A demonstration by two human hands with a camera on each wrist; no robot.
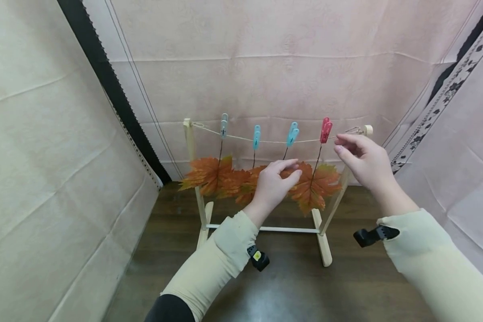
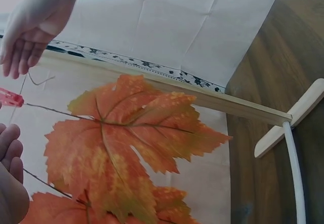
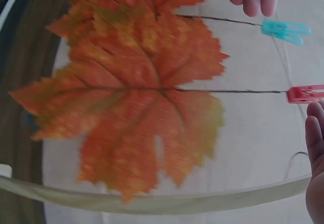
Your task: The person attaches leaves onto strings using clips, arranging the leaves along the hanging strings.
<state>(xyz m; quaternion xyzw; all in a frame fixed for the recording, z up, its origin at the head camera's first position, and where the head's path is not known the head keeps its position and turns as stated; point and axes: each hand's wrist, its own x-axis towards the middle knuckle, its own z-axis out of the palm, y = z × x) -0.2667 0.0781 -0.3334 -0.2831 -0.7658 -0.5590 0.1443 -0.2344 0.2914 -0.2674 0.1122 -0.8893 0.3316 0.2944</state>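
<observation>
A red clothespin (image 1: 326,130) holds a maple leaf (image 1: 311,190) by its dark stem on a thin line (image 1: 271,141). Just right of that clothespin is my right hand (image 1: 368,163), its fingers loosely bent with nothing between them. My left hand (image 1: 271,184) hovers in front of the hanging leaves, left of the red-clipped one, and holds nothing; it hides part of the middle leaves. Farther left, blue clothespins (image 1: 293,133) carry more orange leaves (image 1: 209,174). In the right wrist view, fingers of the right hand (image 3: 316,148) lie close below the red clothespin (image 3: 304,94).
The line is strung across a wooden rack (image 1: 335,208) with a white lower bar (image 1: 290,230) and flat feet (image 1: 323,243). It stands on a dark wooden surface (image 1: 281,286). Pale cloth (image 1: 273,85) hangs behind and at both sides.
</observation>
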